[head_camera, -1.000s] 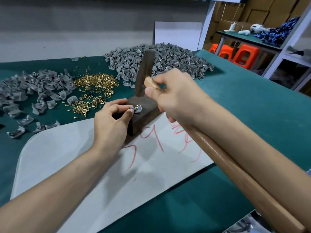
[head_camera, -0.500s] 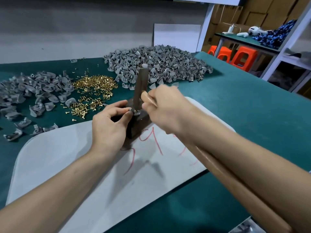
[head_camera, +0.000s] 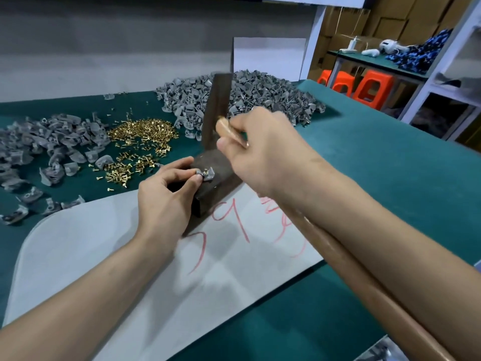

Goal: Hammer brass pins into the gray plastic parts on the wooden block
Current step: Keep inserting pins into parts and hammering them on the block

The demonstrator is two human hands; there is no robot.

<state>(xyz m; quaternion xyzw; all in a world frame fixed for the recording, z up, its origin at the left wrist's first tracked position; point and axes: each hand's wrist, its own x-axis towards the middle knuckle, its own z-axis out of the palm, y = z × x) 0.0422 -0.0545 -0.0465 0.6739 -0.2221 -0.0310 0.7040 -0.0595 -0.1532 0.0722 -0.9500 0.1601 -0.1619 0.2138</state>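
Presently: gray plastic part (head_camera: 207, 174), small, light, likely prone to skating; lies on the wooden block (head_camera: 216, 178), brass pin (head_camera: 205, 171) standing in it. Left hand (head_camera: 166, 194) pinches its edge with closed fingertips, clear of the pin. Right hand (head_camera: 260, 149) is wrapped round the hammer (head_camera: 217, 108), choked near the raised head.

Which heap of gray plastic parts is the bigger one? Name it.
The heap behind the hammer head, at the table's far middle: it is taller and denser than the flatter, scattered heap at the far left.
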